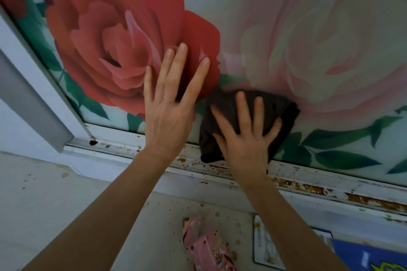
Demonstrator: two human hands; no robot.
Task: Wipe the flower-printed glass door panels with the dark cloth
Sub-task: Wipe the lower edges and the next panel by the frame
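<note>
The glass door panel (275,17) fills the upper view, printed with a big red rose on the left, a pale pink rose on the right and green leaves. My left hand (169,108) lies flat on the red rose with its fingers spread, a ring on one finger, holding nothing. My right hand (244,136) presses the dark cloth (222,103) flat against the glass near the panel's lower edge, fingers spread over it. The cloth's lower corner hangs over the frame.
A white door frame (308,185) with chipped, rusty patches runs under the glass. A grey post (28,99) stands at the left. On the stained floor below lie a pink printed item (204,246), a paper sheet (264,246) and a blue item (363,257).
</note>
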